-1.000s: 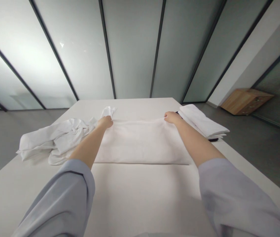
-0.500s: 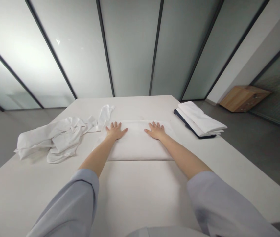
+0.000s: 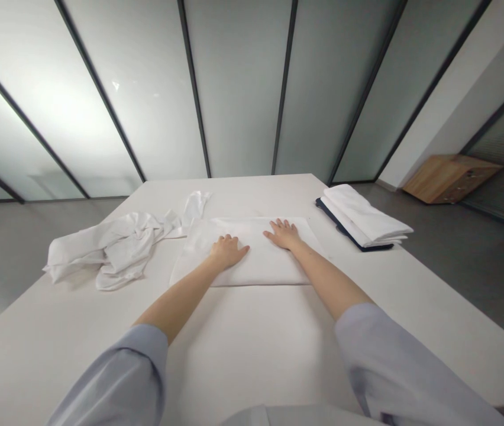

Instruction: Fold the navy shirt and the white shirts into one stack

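Observation:
A folded white cloth (image 3: 199, 254) lies flat in the middle of the white table (image 3: 252, 355). My left hand (image 3: 226, 251) rests palm down on its near middle part, fingers stretched out. My right hand (image 3: 284, 233) lies flat on the cloth's far right part, fingers spread. Neither hand holds anything. Both forearms are bare below light grey sleeves.
A crumpled heap of white cloths (image 3: 110, 248) lies on the table to the left. A stack of folded white cloths (image 3: 365, 220) sits on a dark flat board at the right edge. Glass panels stand behind the table; a wooden cabinet (image 3: 451, 177) is on the floor, far right.
My hands let go of the cloth's far corners and came down flat on it. Since then my left hand has slid toward me and to the right; the right hand has barely moved.

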Demonstrator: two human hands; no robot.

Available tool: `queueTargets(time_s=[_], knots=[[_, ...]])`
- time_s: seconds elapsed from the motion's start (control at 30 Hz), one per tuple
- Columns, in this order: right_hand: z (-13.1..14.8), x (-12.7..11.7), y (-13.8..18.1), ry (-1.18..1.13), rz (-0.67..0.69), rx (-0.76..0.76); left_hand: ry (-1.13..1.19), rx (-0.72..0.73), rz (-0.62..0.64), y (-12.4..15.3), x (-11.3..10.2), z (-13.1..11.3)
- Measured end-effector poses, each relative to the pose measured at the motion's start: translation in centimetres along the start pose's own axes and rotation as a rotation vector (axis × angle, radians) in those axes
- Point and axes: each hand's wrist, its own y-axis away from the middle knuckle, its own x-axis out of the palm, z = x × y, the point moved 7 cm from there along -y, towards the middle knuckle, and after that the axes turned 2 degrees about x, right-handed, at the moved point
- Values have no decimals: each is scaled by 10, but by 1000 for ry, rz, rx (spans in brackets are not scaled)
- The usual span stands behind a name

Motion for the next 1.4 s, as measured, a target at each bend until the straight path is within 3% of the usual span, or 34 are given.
queueTargets(time_s=[0.13,0.27,0.4,0.5,0.63,0.77,0.93,1.1,1.23,1.4], knots=[[7,-13,-6,24,-38,56,2,-73,74,1,15,-17],[46,-25,2,13,-153,56,21,-132,100,-23,25,-16],[85,-12,29,-62,-175,-72,25,-107,46,-37,24,-12],[88,5,49,-76,-130,-102,4,-42,-40,-31,22,-11],[71,14,61,-57,-52,-106,14,25,-47,-19,25,0],[26,14,62,-31,17,12,18,-9,-2,-12,27,31],[-44,5,70,30,-60,140,-42,-67,-11,3,20,72],[-62,2,76,58,-81,122,-90,-46,-28,25,17,101],[-62,-1,62,76,-74,68,-151,115,-55,45,15,100],[-74,-19,30,102,-122,138,-158,406,-68,61,13,65]])
